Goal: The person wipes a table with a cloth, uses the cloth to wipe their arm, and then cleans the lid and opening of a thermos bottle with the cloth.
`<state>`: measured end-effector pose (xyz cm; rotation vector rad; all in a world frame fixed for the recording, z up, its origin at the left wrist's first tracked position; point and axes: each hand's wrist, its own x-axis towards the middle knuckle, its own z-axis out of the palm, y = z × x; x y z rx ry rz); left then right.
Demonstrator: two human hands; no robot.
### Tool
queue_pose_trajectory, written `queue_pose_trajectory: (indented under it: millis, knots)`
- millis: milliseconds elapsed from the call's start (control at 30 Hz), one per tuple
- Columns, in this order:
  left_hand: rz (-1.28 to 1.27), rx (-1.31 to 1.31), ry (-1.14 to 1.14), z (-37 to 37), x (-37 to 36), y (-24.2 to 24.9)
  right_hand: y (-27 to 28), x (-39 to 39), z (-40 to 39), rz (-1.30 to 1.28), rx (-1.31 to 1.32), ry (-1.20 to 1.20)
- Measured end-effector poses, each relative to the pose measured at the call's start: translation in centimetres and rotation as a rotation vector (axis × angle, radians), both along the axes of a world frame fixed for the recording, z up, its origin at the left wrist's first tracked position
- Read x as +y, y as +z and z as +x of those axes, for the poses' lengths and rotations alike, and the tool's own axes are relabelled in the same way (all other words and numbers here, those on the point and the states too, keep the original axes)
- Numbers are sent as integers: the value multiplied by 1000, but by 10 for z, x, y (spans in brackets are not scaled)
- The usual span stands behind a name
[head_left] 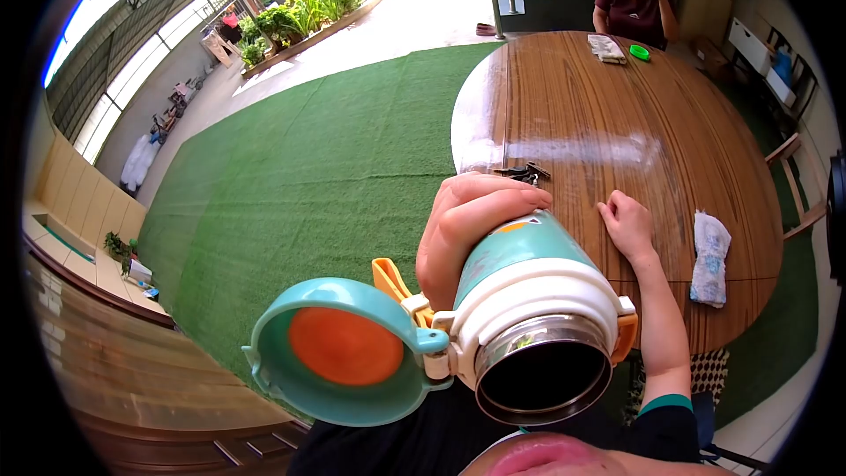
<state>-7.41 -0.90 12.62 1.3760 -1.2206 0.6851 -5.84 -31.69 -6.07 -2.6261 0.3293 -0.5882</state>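
Observation:
My left hand (476,220) is wrapped round the body of a teal thermos flask (529,256), which is tipped with its steel mouth toward my face. The hinged teal lid (344,353) hangs open at the left, its orange inner seal showing. Inside the dark opening, the contents cannot be made out. My right hand (627,222) rests on the wooden table (582,106) with fingers curled in and nothing visible in them. A dark bunch of keys (526,174) lies just beyond the flask. To the right of my right forearm is a white and blue soft packet (710,259).
Across the table sits a person (633,4), a green cup at their mouth. Before them lie a folded whitish cloth (606,48) and a small green lid (639,52). A wooden chair (797,185) stands at the right edge. Green carpet (308,194) covers the floor leftward.

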Motion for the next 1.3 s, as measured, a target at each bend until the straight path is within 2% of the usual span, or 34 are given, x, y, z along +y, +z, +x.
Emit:
queue_pose_trajectory:
  millis: [633, 767, 1033, 1300]
  knots:
    - [-42, 1, 35, 7, 3, 3, -1, -1, 0, 2, 9, 4]
    - [-112, -113, 163, 15, 2, 4, -1, -1, 0, -5, 19, -2]
    - [-132, -298, 223, 24, 10, 11, 2, 0, -1, -3, 25, 0]
    - [-99, -344, 311, 19, 23, 31, 0, -2, 0, -7, 22, 2]
